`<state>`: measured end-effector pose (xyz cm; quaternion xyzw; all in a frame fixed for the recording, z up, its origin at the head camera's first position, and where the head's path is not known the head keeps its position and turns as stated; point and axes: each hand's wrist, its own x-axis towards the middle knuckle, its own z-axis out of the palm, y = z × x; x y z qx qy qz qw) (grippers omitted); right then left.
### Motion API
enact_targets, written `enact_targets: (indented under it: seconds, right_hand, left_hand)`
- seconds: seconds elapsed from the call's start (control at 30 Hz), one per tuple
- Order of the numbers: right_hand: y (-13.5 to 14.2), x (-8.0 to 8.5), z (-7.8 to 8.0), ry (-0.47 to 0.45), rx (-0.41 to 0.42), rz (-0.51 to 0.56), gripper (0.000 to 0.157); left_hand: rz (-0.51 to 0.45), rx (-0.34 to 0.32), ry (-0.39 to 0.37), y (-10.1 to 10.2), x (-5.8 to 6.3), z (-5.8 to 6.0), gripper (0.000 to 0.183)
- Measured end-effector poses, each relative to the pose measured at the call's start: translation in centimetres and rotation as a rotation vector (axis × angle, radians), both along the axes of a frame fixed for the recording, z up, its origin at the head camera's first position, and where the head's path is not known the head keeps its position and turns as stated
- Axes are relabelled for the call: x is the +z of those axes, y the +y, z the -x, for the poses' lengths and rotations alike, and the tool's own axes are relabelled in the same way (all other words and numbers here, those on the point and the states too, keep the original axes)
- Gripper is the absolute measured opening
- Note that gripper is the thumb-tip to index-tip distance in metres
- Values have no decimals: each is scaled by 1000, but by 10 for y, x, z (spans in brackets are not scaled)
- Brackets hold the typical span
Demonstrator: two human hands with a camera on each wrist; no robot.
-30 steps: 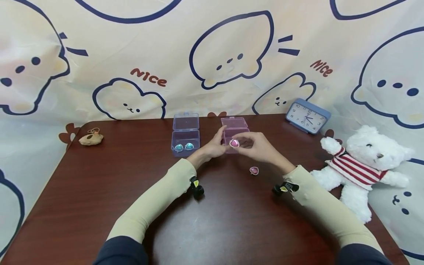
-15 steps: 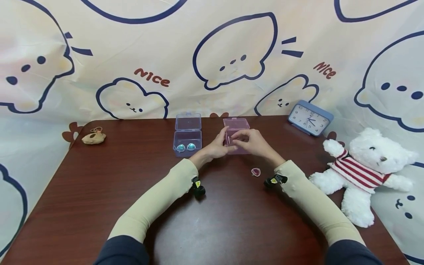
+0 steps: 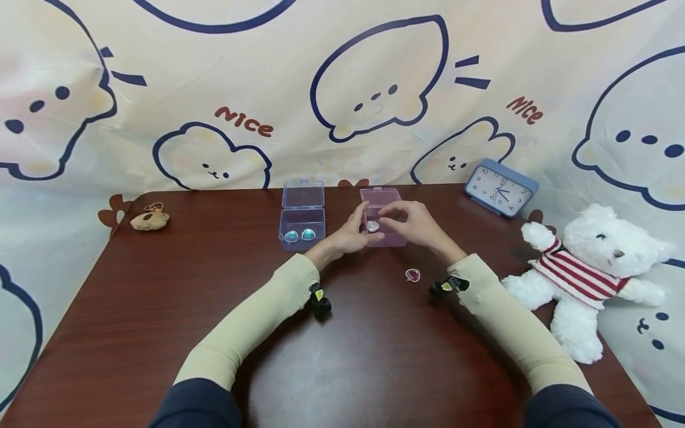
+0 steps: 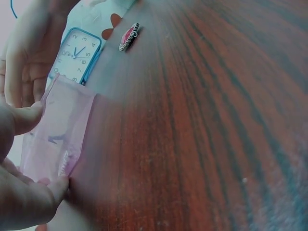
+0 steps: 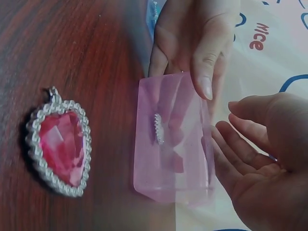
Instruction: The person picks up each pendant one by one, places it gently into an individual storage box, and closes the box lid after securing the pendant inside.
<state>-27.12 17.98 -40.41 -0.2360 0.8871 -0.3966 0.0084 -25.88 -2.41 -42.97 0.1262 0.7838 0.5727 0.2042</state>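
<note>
A pink see-through plastic box (image 3: pixel 393 239) stands with its lid (image 3: pixel 381 196) raised at the back. My left hand (image 3: pixel 350 236) holds the box by its left side, thumb at the front corner. Inside lies a pendant (image 3: pixel 373 226), its beaded silver edge showing through the wall in the right wrist view. My right hand (image 3: pixel 412 223) hovers at the box's right side, fingers bent loosely, nothing seen between them. On the table in front lies a pink heart-shaped pendant (image 5: pixel 62 149) with a silver beaded rim and a loop.
Left of my hands an open blue-violet box (image 3: pixel 302 220) holds two turquoise pendants (image 3: pixel 308 235). A blue alarm clock (image 3: pixel 500 187) and a white teddy bear (image 3: pixel 591 267) are at the right. A small beige pouch-like thing (image 3: pixel 150 220) lies far left on the brown table (image 3: pixel 342 368).
My right hand has carried a pink pendant into the pink box and let go of it; its fingers have since risen slightly. My left hand has kept its place on the box.
</note>
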Motion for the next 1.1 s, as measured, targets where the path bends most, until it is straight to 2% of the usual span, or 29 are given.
enact_targets:
  seconds: [0.17, 0.37, 0.6, 0.7, 0.87, 0.97, 1.1]
  right_hand:
    - [11, 5, -8, -15, -4, -5, 25]
    - [30, 12, -24, -49, 1, -44, 28]
    - [52, 12, -49, -16, 71, -145, 26]
    - [59, 7, -59, -55, 123, -213, 30]
    - [61, -5, -72, -142, 174, -361, 45]
    - [61, -12, -77, -117, 187, -377, 46]
    - [59, -19, -78, -62, 206, -347, 38]
  left_hand:
    - [-2, 4, 3, -1, 1, 0, 97]
    - [10, 17, 4, 0, -1, 3, 96]
    - [3, 23, 7, 0, -2, 2, 96]
    - [5, 23, 3, 2, -3, 1, 96]
    - [10, 23, -4, 1, -2, 1, 95]
    - [9, 19, -7, 1, -2, 1, 94]
    - [6, 21, -5, 2, -2, 1, 94]
